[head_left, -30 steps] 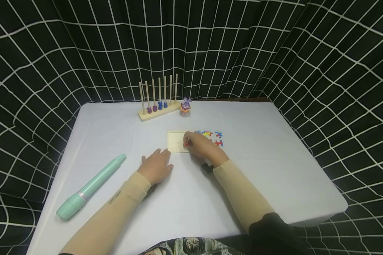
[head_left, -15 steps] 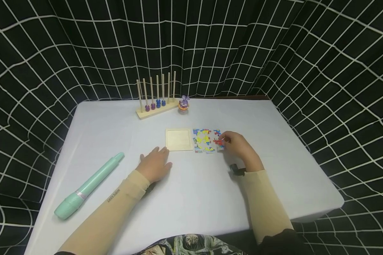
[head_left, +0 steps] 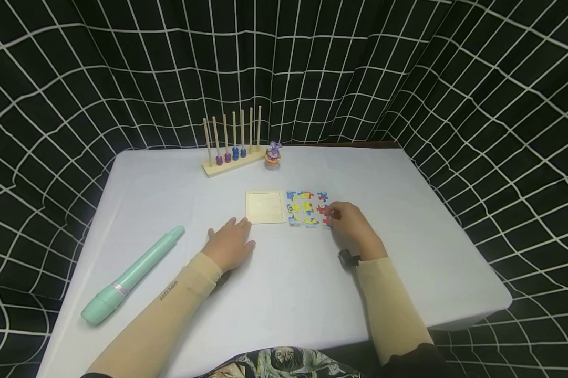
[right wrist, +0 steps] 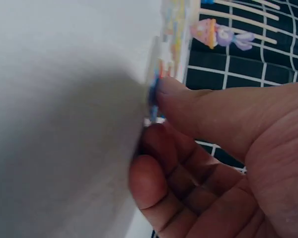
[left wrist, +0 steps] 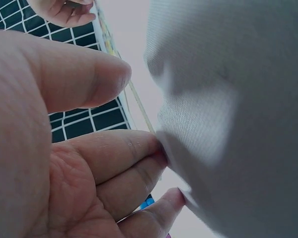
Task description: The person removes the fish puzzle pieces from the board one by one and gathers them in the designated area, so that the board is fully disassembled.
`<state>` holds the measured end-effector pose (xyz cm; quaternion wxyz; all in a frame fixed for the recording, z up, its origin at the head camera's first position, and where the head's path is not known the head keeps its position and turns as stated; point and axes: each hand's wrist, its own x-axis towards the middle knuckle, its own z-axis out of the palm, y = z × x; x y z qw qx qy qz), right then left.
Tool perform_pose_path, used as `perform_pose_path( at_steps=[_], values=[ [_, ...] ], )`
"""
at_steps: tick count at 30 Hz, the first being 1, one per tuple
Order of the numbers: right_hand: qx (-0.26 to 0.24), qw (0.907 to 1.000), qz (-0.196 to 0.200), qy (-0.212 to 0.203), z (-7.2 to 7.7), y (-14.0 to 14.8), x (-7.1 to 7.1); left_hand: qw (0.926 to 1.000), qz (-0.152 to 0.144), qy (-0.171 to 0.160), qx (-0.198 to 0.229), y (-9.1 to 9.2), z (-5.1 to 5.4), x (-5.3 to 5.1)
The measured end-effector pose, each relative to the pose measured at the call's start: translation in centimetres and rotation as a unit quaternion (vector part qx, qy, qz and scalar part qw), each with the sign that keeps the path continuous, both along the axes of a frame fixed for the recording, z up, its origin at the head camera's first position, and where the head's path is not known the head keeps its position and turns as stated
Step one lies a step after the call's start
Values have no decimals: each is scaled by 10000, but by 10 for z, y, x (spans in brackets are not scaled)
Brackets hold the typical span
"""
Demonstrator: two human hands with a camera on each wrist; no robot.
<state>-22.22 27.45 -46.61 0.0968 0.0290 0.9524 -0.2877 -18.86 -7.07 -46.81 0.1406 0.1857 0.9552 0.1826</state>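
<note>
A shallow square wooden puzzle tray [head_left: 266, 208] lies mid-table, with colourful jigsaw pieces [head_left: 306, 207] spread in rows at its right side. My left hand [head_left: 229, 244] rests flat near the tray's front left corner, fingers loosely straight; in the left wrist view its fingertips [left wrist: 156, 144] touch the white cloth. At the right edge of the pieces is my right hand [head_left: 352, 227], fingers curled. The right wrist view shows its thumb and fingers pinching a thin blue and red puzzle piece [right wrist: 154, 96] close to the cloth, partly hidden by the thumb.
A wooden rack of pegs with purple and blue beads [head_left: 234, 165] stands at the back. Beside it is a small purple-topped figure [head_left: 272, 155]. A mint-green microphone-shaped object [head_left: 132, 275] lies on the left. Black grid-patterned curtain [head_left: 321, 68] surrounds the white table [head_left: 406, 210].
My right hand has left the tray, where it held a reddish piece, moved right beyond the pieces, then shifted slightly nearer my body. My left hand has stayed in place.
</note>
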Motion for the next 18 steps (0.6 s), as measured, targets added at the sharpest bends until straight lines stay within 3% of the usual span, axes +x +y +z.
perform_pose_path(
  at_steps=[5, 12, 16, 18],
  values=[
    [1, 9997, -162, 186, -5, 1, 3, 10000, 26, -55, -39, 1, -5, -3],
    [-81, 9972, -565, 479, -9, 0, 19, 9995, 38, 198, 225, 6, -26, -6],
    [-442, 9960, -373, 675, -9, -11, 30, 9995, -20, 220, 244, 9, -25, -4],
    [-577, 9944, -112, 874, -6, -19, 34, 9994, -70, 171, 277, 10, -15, -2]
  ],
)
